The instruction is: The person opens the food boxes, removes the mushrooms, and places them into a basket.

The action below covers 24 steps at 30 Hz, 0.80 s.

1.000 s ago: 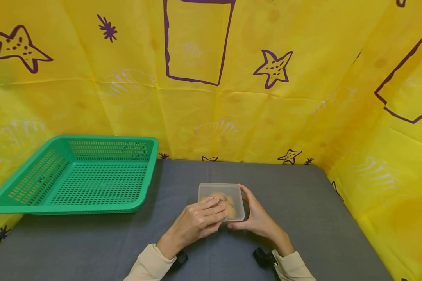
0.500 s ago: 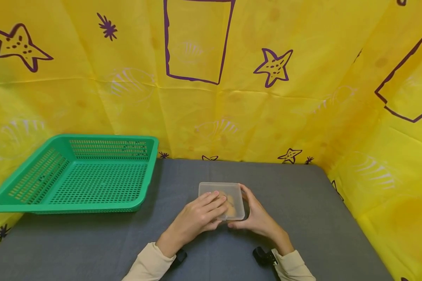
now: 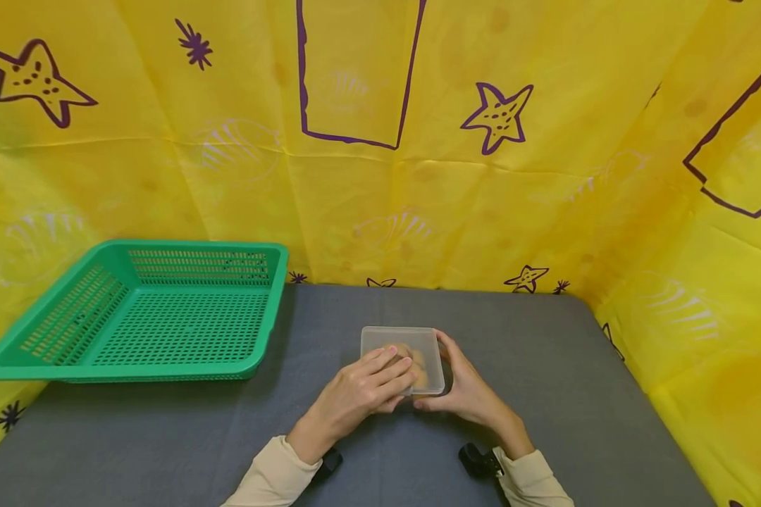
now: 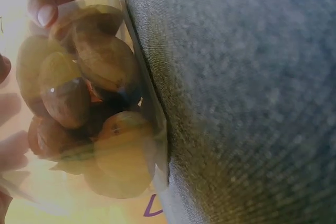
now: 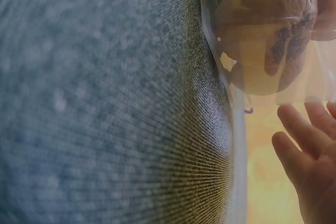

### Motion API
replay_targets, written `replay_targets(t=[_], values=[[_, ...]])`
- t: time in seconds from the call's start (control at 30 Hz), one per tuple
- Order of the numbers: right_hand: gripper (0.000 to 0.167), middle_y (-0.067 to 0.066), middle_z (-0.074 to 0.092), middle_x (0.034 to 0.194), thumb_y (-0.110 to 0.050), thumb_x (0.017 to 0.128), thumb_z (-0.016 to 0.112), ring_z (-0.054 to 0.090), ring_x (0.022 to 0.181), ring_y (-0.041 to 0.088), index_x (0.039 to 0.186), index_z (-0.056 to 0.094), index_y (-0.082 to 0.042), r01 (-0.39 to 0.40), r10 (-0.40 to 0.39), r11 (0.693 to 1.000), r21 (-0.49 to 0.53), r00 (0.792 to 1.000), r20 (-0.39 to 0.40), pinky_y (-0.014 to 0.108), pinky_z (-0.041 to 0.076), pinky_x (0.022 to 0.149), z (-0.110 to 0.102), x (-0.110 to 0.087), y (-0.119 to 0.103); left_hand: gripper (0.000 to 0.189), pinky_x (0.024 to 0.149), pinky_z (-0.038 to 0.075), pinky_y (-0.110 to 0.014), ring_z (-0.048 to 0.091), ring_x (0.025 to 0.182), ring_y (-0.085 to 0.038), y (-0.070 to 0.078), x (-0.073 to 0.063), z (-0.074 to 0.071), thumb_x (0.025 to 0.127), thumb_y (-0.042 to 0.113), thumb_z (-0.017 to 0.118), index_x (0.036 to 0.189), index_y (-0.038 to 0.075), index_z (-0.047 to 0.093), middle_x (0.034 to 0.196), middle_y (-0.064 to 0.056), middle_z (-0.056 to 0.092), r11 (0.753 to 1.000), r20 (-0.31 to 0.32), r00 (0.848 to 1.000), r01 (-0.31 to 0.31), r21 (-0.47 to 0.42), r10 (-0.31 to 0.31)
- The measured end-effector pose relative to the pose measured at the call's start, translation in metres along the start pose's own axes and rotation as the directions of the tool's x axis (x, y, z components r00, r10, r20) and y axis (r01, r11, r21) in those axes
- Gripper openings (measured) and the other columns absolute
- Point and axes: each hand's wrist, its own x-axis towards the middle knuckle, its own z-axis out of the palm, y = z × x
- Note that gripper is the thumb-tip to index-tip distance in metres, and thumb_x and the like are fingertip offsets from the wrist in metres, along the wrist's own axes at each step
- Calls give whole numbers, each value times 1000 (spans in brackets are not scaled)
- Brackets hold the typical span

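Grey table [image 3: 583, 422], bearing the rest. At its left, a green basket [image 3: 165, 372] stands mouth upward. The clear box [image 3: 418, 341] sits before the person: the right hand [image 3: 468, 391] clasps its right side, probably steadying it; the left hand [image 3: 358, 389] rests extended fingers on top. Walls contain the brown lumps [image 4: 107, 61].

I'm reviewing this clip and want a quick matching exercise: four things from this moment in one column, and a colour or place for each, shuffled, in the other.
1. basket
2. round brown things
3. right hand
4. backdrop

A. yellow with purple drawings
B. at the right side of the see-through box
C. green
D. inside the see-through box

Pairs: 1-C, 2-D, 3-B, 4-A
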Motion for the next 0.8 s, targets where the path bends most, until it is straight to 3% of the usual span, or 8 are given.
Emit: replay_targets(t=[0.17, 0.27, 0.47, 0.8], values=[[119, 18, 40, 153, -26, 67, 93, 41, 139, 40, 156, 16, -7, -9, 9, 1000, 9, 1000, 3, 60, 37, 105, 0, 0, 1, 40, 104, 50, -37, 63, 119, -23, -1, 1, 1, 76, 16, 81, 116, 16, 73, 122, 0, 71, 986, -4, 998, 64, -154, -65], [119, 16, 41, 153, -26, 67, 93, 43, 138, 38, 157, 17, -9, -22, 22, 1000, 10, 1000, 4, 59, 37, 105, 0, -1, 1, 41, 106, 47, -42, 59, 125, -27, -1, 0, 1, 77, 15, 79, 117, 17, 72, 127, -3, 67, 965, 39, 992, 126, -230, -120], [119, 18, 40, 153, -25, 68, 92, 42, 138, 40, 157, 15, -8, -26, 25, 999, 23, 1000, 16, 61, 36, 105, 1, -2, -1, 47, 109, 44, -49, 55, 132, -31, 0, -3, -1, 79, 23, 78, 125, 22, 69, 136, -4, 63, 946, 134, 970, 231, -226, -204], [117, 19, 38, 154, -28, 69, 92, 41, 139, 41, 157, 16, -11, -42, 42, 999, -6, 999, 4, 58, 38, 104, 1, -2, -2, 44, 102, 50, -42, 62, 122, -32, 0, -2, 0, 78, 23, 80, 122, 22, 72, 130, -3, 68, 985, 60, 992, 120, -122, -114]])
